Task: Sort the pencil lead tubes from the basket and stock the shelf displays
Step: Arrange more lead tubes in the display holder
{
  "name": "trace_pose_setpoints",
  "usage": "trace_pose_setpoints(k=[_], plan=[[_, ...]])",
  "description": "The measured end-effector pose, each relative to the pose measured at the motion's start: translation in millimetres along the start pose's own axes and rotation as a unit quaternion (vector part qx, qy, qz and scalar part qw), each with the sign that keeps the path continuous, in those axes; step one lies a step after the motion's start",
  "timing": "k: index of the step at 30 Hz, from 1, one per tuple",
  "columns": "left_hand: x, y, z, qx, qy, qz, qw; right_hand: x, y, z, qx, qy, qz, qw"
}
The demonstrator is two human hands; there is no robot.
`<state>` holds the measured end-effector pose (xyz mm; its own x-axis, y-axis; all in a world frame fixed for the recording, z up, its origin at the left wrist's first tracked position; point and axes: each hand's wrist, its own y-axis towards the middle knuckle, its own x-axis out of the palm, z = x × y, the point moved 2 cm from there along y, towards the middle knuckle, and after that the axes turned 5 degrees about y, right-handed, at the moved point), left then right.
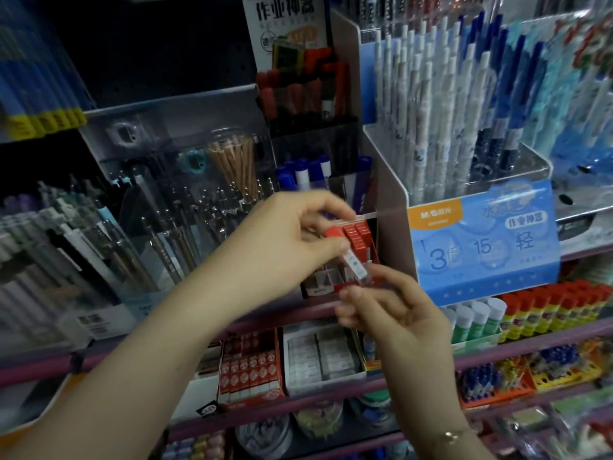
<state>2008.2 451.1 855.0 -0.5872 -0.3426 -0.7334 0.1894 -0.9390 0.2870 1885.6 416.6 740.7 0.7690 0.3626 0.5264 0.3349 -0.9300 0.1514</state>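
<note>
Left hand (298, 232): raised before the shelf, thumb and fingers pinching the red cap end of a clear plastic pencil lead tube with a red cap (348, 250).

Right hand (381, 302): below and just right of the left, fingertips (371, 270) touching the tube's lower end; fingers loosely curled, a thin bracelet at the wrist. Whether it truly grips the tube or only steadies it cannot be told, as motion blur softens the contact.

Lead tube: held tilted between both hands, just in front of the red cardboard display box of red-capped tubes (360, 247); not yet seated in it.

Display box: stands on the purple-edged shelf (285, 313), beside the blue-and-white pen display stand (481, 247). Back rows filled; front slots look open.

Surroundings: clear acrylic holder of mechanical pencils (166, 210) to the left; red-and-white lead boxes (252, 370) on the shelf below.

Risks, as judged: the smooth, narrow tube may slip when passed between hands and fall to the lower shelves; a cap-only hold may pull the cap loose; pushing into a tight row may tip neighbouring tubes.
</note>
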Motion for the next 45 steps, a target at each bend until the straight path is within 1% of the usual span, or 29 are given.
trace_pose_setpoints(k=[1,2,3,4,5,6,7,9,16,20,22,26,28,31,34,36,38,40,41,42,43,45], plan=[[0,4,3,0.008,0.012,0.026,1.000,-3,0,2,-0.043,-0.126,0.004,0.991],[-1,8,5,0.018,0.030,0.050,0.998,-6,-1,4,-0.089,-0.269,-0.002,0.959],[0,13,8,0.028,0.053,0.069,0.996,-8,-2,6,-0.128,-0.400,-0.017,0.907],[2,18,10,0.038,0.078,0.076,0.993,-9,-4,7,-0.149,-0.501,-0.026,0.852],[6,23,11,0.047,0.100,0.068,0.992,-9,-5,6,-0.148,-0.564,-0.032,0.812],[11,28,12,0.053,0.120,0.050,0.990,-8,-6,6,-0.141,-0.594,-0.038,0.791],[17,32,13,0.058,0.141,0.027,0.988,-8,-7,6,-0.143,-0.616,-0.033,0.774],[26,40,13,0.064,0.182,-0.012,0.981,-7,-6,5,-0.132,-0.641,-0.027,0.756],[23,62,18,0.064,0.279,-0.078,0.955,-11,-1,0,-0.095,-0.641,-0.035,0.761],[27,68,20,0.071,0.322,-0.094,0.939,-11,1,1,-0.105,-0.647,-0.038,0.754],[32,68,19,0.072,0.331,-0.086,0.937,-11,1,1,-0.105,-0.644,-0.047,0.756],[41,63,13,0.080,0.353,-0.029,0.932,-15,2,0,-0.116,-0.650,-0.056,0.749],[44,59,12,0.065,0.353,0.000,0.933,-15,3,0,-0.120,-0.652,-0.055,0.746],[48,55,10,0.043,0.376,0.054,0.924,-16,4,-1,-0.137,-0.660,-0.054,0.737],[56,48,6,0.056,0.387,0.107,0.914,-17,4,-1,-0.158,-0.676,-0.053,0.718],[61,43,4,0.073,0.386,0.124,0.911,-17,3,-1,-0.168,-0.685,-0.052,0.707],[64,38,1,0.087,0.349,0.120,0.926,-17,3,-1,-0.172,-0.688,-0.052,0.704],[64,32,-3,0.080,0.277,0.115,0.951,-20,2,-4,-0.177,-0.673,-0.063,0.716],[64,27,-5,0.079,0.234,0.126,0.961,-23,2,-5,-0.186,-0.659,-0.075,0.725],[63,21,-5,0.088,0.191,0.157,0.965,-28,0,-7,-0.201,-0.643,-0.092,0.733],[64,13,-6,0.102,0.154,0.205,0.961,-36,-2,-8,-0.219,-0.628,-0.116,0.738],[73,-10,-9,0.134,0.091,0.317,0.935,-59,-9,-11,-0.257,-0.614,-0.171,0.726]])
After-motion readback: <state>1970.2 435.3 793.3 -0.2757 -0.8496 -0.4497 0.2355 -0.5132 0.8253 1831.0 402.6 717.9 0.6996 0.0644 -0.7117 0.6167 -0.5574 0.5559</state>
